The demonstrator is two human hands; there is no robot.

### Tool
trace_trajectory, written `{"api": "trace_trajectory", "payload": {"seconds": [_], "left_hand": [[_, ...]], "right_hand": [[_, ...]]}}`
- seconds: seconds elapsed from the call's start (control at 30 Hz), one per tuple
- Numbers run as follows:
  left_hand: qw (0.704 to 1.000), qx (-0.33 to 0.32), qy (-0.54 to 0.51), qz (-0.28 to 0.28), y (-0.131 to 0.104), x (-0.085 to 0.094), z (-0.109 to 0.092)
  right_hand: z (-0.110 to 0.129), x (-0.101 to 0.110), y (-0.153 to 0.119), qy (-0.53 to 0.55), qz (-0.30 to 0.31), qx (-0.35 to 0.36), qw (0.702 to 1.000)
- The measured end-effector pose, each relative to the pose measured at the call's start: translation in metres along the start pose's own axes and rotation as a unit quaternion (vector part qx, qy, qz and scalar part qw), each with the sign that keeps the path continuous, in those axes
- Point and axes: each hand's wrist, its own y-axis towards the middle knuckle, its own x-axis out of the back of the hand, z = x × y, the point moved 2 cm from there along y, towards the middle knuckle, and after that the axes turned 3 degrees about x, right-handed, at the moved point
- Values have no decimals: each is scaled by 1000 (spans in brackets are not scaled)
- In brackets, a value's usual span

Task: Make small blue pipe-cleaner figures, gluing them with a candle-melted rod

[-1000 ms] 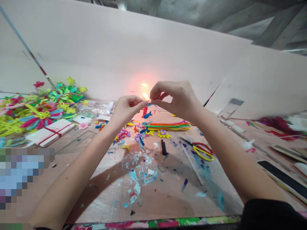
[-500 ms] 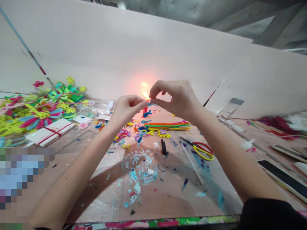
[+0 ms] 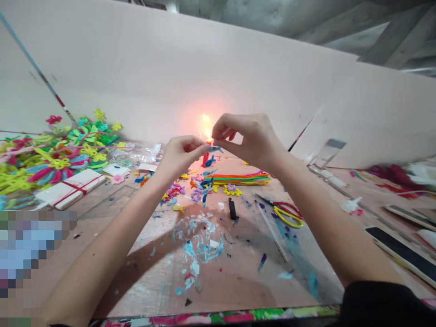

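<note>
Both hands meet in front of a lit red candle (image 3: 205, 161), its flame (image 3: 206, 126) just behind the fingertips. My left hand (image 3: 182, 150) pinches with thumb and forefinger at a small blue fish-shaped piece (image 3: 215, 149). From the other side, my right hand (image 3: 250, 138) pinches at the same spot, fingers curled. The fingertips hide exactly what each one grips. Below them, more blue fish shapes (image 3: 210, 161) line up downward like a hanging strand; I cannot make out a thread.
Fuzzy pipe-cleaner flowers (image 3: 57, 159) heap at the left beside a white box (image 3: 71, 187). A pipe-cleaner bundle (image 3: 238, 179), a black lighter (image 3: 232, 209), scissors (image 3: 284, 213) and a clear stick (image 3: 271, 231) lie on the table. A phone-like black slab (image 3: 402, 252) is at right.
Both hands stay almost still at the flame. The lowest blue fish shape below them has shifted slightly to the right.
</note>
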Motion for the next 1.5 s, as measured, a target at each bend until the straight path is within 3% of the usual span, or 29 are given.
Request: {"api": "trace_trajectory", "payload": {"seconds": [0.43,0.7,1.3,1.5], "left_hand": [[999,-16,-1,29,1,-1,3],[996,-26,-59,60,2,-5,4],[988,21,-145,54,-1,-11,4],[990,30,-129,44,-3,-12,2]], "right_hand": [[0,-1,0,-5,1,-15,1000],[3,0,0,-9,-3,-16,1000],[-2,-3,-4,-3,-40,-41,998],[-1,-4,-4,0,-50,-43,998]]}}
